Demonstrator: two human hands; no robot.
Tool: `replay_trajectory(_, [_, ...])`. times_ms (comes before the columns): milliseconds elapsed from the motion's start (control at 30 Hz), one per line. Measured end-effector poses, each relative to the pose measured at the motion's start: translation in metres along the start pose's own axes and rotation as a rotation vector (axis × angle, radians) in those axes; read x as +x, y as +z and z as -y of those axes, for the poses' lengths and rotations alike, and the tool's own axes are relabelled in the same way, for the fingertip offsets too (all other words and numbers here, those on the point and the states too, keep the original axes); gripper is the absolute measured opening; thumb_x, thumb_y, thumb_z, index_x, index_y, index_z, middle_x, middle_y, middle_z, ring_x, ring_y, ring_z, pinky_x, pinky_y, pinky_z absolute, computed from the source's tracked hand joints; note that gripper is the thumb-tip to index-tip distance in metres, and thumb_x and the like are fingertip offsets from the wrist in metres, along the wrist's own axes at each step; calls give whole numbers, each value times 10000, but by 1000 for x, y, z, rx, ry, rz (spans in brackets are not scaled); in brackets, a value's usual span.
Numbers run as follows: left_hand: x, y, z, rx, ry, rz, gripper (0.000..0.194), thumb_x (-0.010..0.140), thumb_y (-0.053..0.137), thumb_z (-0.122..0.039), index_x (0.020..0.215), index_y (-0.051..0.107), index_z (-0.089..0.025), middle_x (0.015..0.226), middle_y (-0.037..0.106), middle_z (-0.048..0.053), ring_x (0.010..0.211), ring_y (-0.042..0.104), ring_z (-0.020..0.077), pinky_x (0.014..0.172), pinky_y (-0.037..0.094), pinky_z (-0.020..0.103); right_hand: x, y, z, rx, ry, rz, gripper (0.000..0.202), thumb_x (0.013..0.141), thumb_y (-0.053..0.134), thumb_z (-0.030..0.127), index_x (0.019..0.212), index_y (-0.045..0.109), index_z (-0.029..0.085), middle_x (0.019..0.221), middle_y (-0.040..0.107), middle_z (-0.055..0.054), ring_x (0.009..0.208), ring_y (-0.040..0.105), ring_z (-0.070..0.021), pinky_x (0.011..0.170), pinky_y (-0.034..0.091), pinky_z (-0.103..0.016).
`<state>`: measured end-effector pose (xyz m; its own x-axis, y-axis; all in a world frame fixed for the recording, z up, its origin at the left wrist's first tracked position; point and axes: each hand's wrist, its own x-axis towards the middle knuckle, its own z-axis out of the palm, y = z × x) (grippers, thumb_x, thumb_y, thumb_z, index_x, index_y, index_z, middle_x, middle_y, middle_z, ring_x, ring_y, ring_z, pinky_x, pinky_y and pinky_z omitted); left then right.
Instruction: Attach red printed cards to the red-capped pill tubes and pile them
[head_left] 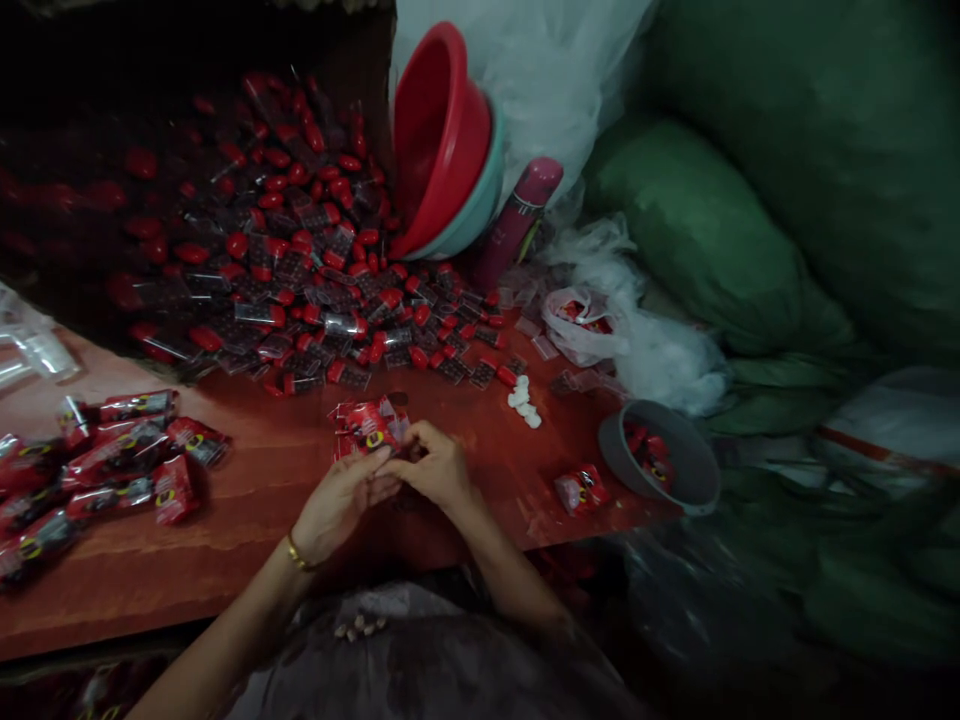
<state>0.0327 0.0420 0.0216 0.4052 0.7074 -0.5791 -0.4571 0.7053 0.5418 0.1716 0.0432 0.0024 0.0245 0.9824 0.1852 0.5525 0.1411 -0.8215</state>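
Slanting from upper left to lower right across the view, a red packet [370, 426] is gripped just above the near part of the tabletop [266, 440]; its long axis seems to follow that slant, with the lower right end toward the fingers, though blur hides which end is the top. The packet is glossy, thin-walled and printed with a yellow-and-black mark; other red printed film lies just beside it. The tabletop is smooth and reddish brown. To the left, filled packets [116, 455], long and crinkled, lie in a loose heap; beyond, clear tubes with rounded red caps [300, 280] spill from a dark box. At right stand a grey round bowl [707, 490] holding red pieces and, near it, a single small packet [582, 490]; small white discs [524, 401] lie farther back. Left hand [341, 497], above a gold-coloured bracelet [298, 553]: narrow, thumb laid along the packet's near edge, fingers curled beneath. Right hand [437, 468]: narrow, thumb and forefinger pinched together at the packet's lower right end
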Motion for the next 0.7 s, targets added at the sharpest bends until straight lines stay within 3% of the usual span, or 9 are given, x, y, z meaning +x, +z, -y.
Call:
replay_trajectory(67, [-8,-16,-14,-27,-25,-83,126,686,727,-231,748,672,-135,782,726,77,741,683,179,731,535,288,22,-10,-5,-217,-167,42,319,747,607,517,804,603,202,741,658,-33,735,584,-171,728,470,-293])
replay_trajectory(133, [-17,-36,-33,-105,64,-258,73,794,601,-174,746,654,-158,780,725,57,745,686,163,729,536,284,45,-27,-21,-413,-198,-5,372,848,482,473,1028,612,174,1041,653,-102,994,547,-218,900,414,-351])
replay_trajectory(200, [-24,-58,-55,-230,219,-450,228,875,463,-152,718,625,-183,725,709,7,710,676,119,740,530,258,63,-48,-46,-639,16,-165,470,894,396,433,1198,537,102,1269,535,-176,1163,448,-286,979,336,-452])
replay_trajectory(267, [-29,-76,-75,-355,371,-585,299,926,383,-236,753,623,-197,727,706,-16,716,663,83,746,517,206,71,-62,-73,-781,206,-175,513,907,365,403,1277,474,64,1374,438,-200,1274,330,-342,1007,268,-535])
replay_trajectory(333, [-30,-85,-85,-397,500,-572,365,928,352,-402,808,631,-200,817,720,-1,814,659,91,772,511,194,65,-65,-90,-864,199,-132,528,910,359,402,1320,434,77,1417,394,-181,1301,293,-347,1022,231,-556])
replay_trajectory(400, [-26,-79,-80,-327,541,-508,406,892,379,-496,830,637,-188,875,720,31,872,654,124,788,514,226,48,-56,-92,-908,152,-109,560,904,370,419,1348,401,80,1431,372,-187,1276,327,-349,1013,247,-548])
replay_trajectory(467, [-14,-61,-65,-113,501,-448,281,827,533,-439,847,648,-183,877,716,51,851,659,162,801,513,283,26,-41,-80,-925,164,-96,594,896,379,440,1364,382,73,1432,360,-212,1200,399,-367,955,315,-537])
replay_trajectory(567, [14,-28,-37,544,557,-294,327,642,742,-364,918,690,-196,995,706,103,1023,608,273,964,418,404,-2,-22,-54,-929,213,-72,603,900,365,454,1367,382,72,1421,367,-229,1133,446,-385,881,371,-541])
replay_trajectory(700, [50,-12,-20,1260,795,-364,278,679,701,-281,954,707,-241,1301,561,113,1325,330,350,1108,133,500,-18,-18,-35,-896,228,-124,580,912,353,437,1347,399,57,1411,368,-248,1256,351,-398,933,335,-572])
